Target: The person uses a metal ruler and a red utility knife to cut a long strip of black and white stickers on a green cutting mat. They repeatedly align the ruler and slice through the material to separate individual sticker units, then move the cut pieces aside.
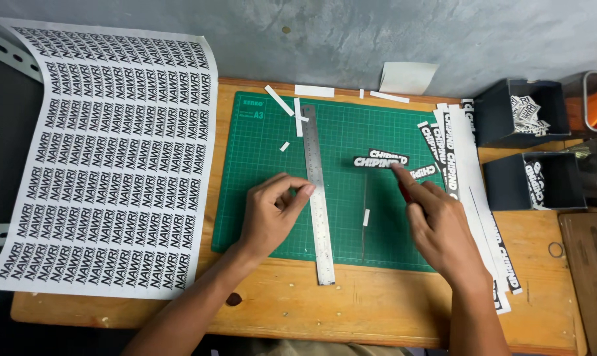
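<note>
Illumination is even, diffuse and moderately bright, with no hard-edged shadows. A soft shadow lies beneath the left hand (272,214) on the green cutting mat (259,165). The steel ruler (318,198) carries a mild sheen, without blown-out glare. The white printed sheet (107,158) at 9 o'clock is the brightest area, yet its print stays legible. The right hand (440,227) shows slight motion blur at the fingertips. Dark boxes (532,178) at 3 o'clock lose interior detail. The wooden counter (377,310) edge bows slightly at 6 o'clock, indicating wide-angle distortion.
</note>
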